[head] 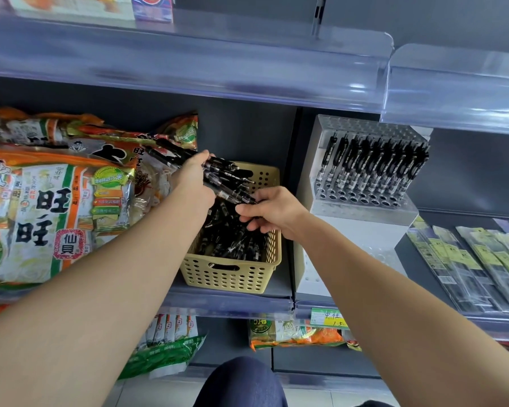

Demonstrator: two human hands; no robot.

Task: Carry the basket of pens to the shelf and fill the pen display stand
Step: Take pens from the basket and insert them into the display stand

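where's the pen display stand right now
In the head view, the clear pen display stand sits right of centre on the middle shelf, atop a white box, just right of the yellow basket.

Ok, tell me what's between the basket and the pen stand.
Head view: just the dark shelf upright, and the right forearm crosses in front of it.

A beige perforated basket (232,277) held loose black pens (229,239); just right of the basket stood a clear display stand (365,214), partly filled with upright pens.
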